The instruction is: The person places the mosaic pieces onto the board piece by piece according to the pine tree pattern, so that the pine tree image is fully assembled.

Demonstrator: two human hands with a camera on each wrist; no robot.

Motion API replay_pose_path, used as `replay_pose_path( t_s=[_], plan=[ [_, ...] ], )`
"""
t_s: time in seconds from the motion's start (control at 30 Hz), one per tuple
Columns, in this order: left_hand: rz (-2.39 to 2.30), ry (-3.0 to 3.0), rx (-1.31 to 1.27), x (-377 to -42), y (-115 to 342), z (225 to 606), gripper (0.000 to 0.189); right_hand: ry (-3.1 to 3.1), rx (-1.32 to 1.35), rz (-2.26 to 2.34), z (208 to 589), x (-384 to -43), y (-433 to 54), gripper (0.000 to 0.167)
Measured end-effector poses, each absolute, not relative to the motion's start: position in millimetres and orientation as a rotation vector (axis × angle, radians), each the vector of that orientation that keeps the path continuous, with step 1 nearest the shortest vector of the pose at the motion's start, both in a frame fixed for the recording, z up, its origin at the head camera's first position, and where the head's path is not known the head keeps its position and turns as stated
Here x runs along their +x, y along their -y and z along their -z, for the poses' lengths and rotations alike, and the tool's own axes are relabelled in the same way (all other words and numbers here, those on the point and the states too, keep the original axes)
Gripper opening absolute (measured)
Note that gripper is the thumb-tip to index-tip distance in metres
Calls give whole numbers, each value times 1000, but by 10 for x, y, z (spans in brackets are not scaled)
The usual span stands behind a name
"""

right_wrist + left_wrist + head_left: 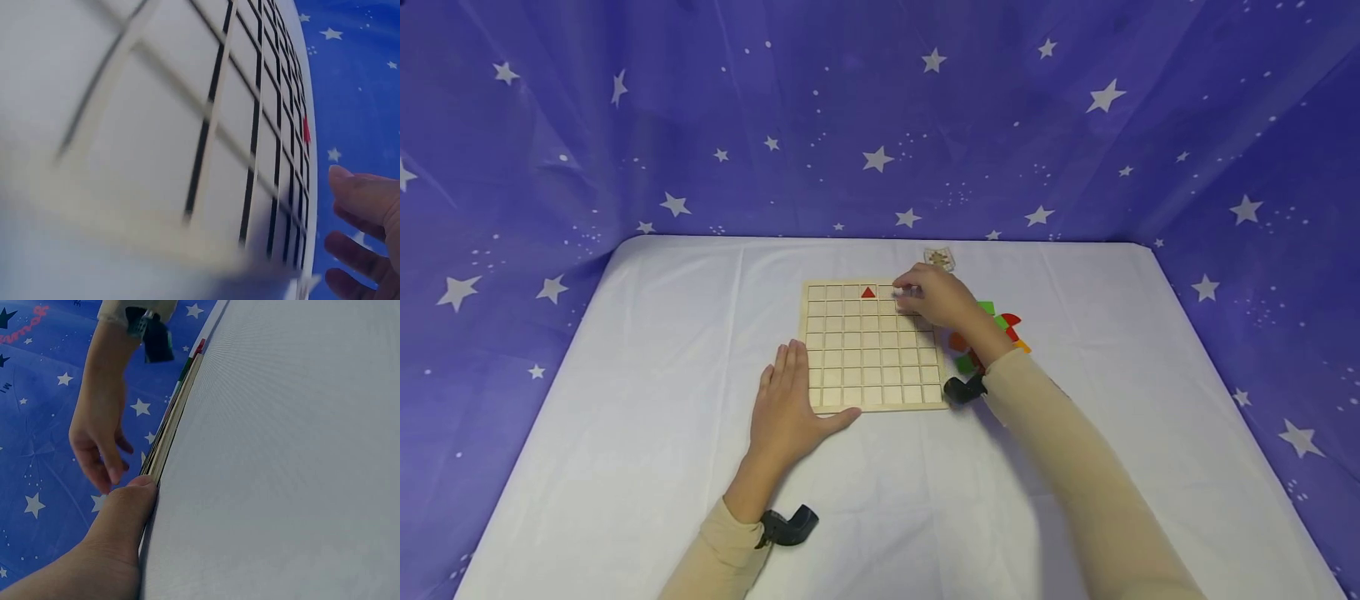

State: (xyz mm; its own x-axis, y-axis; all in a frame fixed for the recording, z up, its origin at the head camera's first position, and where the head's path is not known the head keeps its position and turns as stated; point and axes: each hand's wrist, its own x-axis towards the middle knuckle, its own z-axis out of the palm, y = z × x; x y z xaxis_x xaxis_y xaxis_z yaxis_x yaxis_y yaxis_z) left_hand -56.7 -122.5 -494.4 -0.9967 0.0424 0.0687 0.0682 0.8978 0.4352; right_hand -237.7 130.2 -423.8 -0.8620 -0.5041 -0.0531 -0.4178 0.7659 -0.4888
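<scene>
Right hand (936, 296): over the far right part of the pale wooden square grid board (872, 358). Grip: thumb and fingertips apart, slightly curved, no piece visible between them; can't tell if they touch the board. Small flat red triangle (868, 292) lies in a far-row cell, fourth from left, near the right fingertips on their left side.

Left hand (786, 408): spread, fingers along the board's left edge, thumb against the near edge. Grip apart, bracing the near left corner.

Board lies flat on the white cloth-covered surface (685, 358). Loose flat pieces right of it, partly hidden by the right forearm: red half-round piece (1011, 320), dark green piece (964, 364), orange piece (957, 342), others. Small tan patterned item (938, 258) sits past the board, beyond the right hand.
</scene>
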Motion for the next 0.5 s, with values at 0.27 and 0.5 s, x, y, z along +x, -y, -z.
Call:
replay_pose_path(
  t_s=[0.27, 0.5],
  plan=[
    [693, 3008, -93, -566, 1225, 4940, 135, -2824, -635, 673, 4227, -2224, -1893, 38],
    [691, 3014, -89, -564, 1212, 4929, 135, -2894, -480, 685, 4285, -2136, -2426, 40]
  ],
)
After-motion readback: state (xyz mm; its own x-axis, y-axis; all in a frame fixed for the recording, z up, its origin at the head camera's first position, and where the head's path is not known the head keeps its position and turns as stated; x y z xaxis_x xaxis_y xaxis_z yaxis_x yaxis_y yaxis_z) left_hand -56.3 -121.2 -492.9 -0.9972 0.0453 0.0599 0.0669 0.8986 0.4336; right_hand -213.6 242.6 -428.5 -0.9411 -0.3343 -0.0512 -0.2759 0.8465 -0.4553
